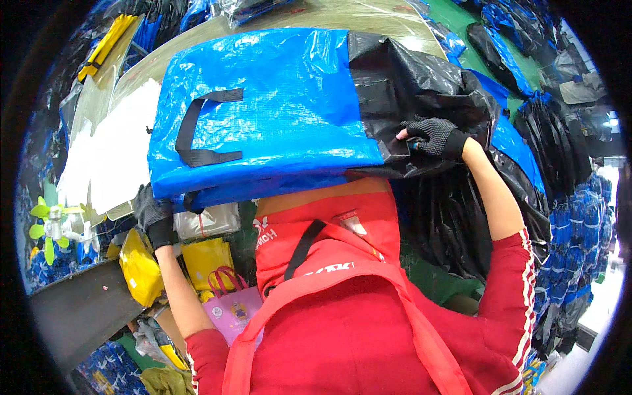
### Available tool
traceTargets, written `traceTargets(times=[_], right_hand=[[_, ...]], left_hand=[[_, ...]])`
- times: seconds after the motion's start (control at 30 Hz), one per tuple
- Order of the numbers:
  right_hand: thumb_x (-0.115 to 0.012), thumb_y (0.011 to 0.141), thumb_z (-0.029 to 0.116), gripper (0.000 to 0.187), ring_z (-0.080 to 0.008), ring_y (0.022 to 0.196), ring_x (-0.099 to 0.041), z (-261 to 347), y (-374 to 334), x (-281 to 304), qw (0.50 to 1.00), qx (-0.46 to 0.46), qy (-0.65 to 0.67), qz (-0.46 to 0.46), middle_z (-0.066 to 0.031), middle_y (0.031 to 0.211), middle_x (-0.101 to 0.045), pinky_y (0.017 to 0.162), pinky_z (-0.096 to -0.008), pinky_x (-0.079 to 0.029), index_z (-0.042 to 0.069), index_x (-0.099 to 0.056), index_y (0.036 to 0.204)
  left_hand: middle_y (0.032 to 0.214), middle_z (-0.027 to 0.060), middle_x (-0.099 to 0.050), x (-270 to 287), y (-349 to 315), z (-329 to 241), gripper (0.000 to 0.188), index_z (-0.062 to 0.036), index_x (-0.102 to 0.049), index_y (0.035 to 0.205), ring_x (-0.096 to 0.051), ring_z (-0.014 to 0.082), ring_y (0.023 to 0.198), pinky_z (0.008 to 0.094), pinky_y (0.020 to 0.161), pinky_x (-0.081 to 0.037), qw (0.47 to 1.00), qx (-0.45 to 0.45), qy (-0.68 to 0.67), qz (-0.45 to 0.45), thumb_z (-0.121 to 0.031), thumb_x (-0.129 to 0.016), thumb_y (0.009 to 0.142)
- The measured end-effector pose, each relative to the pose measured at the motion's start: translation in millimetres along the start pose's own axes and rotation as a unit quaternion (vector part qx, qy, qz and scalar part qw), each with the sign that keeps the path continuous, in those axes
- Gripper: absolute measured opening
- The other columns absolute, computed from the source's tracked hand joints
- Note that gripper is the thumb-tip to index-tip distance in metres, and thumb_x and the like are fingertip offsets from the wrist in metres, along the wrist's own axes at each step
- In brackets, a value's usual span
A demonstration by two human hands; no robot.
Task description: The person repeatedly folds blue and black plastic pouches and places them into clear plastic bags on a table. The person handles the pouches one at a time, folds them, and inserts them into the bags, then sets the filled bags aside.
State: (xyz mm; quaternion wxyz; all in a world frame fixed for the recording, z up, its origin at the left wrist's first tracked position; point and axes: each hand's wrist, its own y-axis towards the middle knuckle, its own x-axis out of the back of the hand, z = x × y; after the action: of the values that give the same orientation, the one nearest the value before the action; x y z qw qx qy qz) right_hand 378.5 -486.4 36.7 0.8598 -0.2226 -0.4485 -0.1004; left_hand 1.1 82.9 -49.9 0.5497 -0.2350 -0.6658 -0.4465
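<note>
At bench: left hand grip clamps blue bag corner; right hand grip clutches black end.

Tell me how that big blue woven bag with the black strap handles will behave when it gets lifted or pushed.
The blue bag probably keeps its boxy shape when lifted: its faces look flat and filled out. It looks bulky, likely awkward for one hand; the left hand grips a lower corner, the right hand the black end. Its glossy sheen suggests it may slip.
</note>
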Motion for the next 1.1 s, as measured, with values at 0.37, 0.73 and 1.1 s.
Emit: traceTargets(times=[0.37, 0.73, 1.1], right_hand=[[-0.054, 0.095, 0.031, 0.034, -0.0253, 0.105, -0.062, -20.0, 11.5, 6.5, 0.985, 0.014, 0.173, -0.001, -0.0141, 0.11, -0.068, 0.094, -0.0346, -0.045, 0.003, -0.066, 0.112], [-0.054, 0.093, 0.036, 0.041, -0.0295, 0.107, -0.062, -17.9, 19.8, 2.3, 0.985, -0.087, 0.145, -0.007, -0.0169, 0.115, -0.066, 0.095, -0.0385, -0.045, 0.006, -0.063, 0.118], [-0.053, 0.091, 0.037, 0.039, -0.0326, 0.101, -0.061, -1.7, 31.1, -6.2, 0.995, -0.032, 0.091, -0.039, -0.0165, 0.11, -0.066, 0.089, -0.0392, -0.046, 0.007, -0.065, 0.114]], left_hand=[[0.102, 0.0139, -0.062, 36.6, -50.4, -279.1, 0.026, -0.0158, -0.064, 0.1, -0.058, 0.0337, 0.096, 0.0487, 0.08, -0.045, 0.916, -0.347, -0.192, -0.062, -0.031, -0.071, 0.08], [0.096, 0.0175, -0.064, 2.0, -42.8, -302.8, 0.021, -0.009, -0.065, 0.1, -0.061, 0.0337, 0.086, 0.0455, 0.075, -0.049, 0.904, -0.39, -0.122, 0.128, -0.023, -0.055, 0.088], [0.09, 0.0099, -0.061, 44.9, -57.1, -361.2, 0.038, -0.0118, -0.064, 0.103, -0.058, 0.0296, 0.083, 0.0443, 0.069, -0.046, 0.907, -0.387, -0.163, 0.03, -0.041, -0.069, 0.079]])
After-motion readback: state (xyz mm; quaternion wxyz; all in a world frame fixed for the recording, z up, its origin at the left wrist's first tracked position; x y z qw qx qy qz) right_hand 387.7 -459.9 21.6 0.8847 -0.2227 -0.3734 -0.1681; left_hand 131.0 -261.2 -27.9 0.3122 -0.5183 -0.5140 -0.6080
